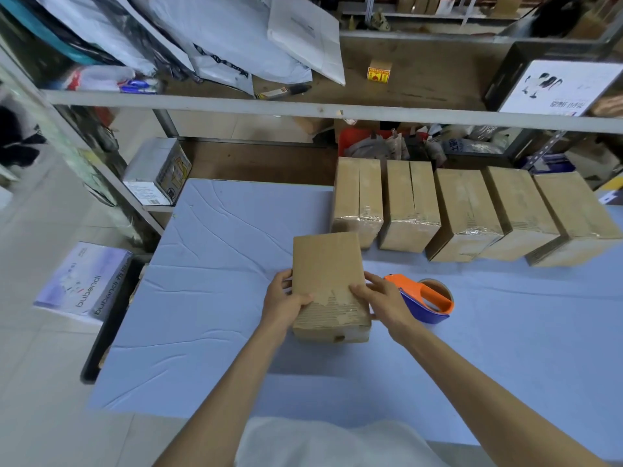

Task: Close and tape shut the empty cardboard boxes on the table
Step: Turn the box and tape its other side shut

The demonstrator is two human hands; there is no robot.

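Observation:
A small brown cardboard box [328,267] lies on the blue table [209,298] in front of me, its top face torn near the front. My left hand [285,299] grips its left edge, thumb on top. My right hand [381,298] holds its right edge, fingers laid over the top. Just right of the box stands an orange and blue tape dispenser [426,299] with a tape roll. Several closed, taped cardboard boxes [468,214] stand in a row at the back right of the table.
A metal shelf [269,107] runs across above the table's far edge, loaded with plastic bags and small items. A white carton [84,281] lies on the floor at the left. A silver box [158,170] sits on a low shelf at the back left.

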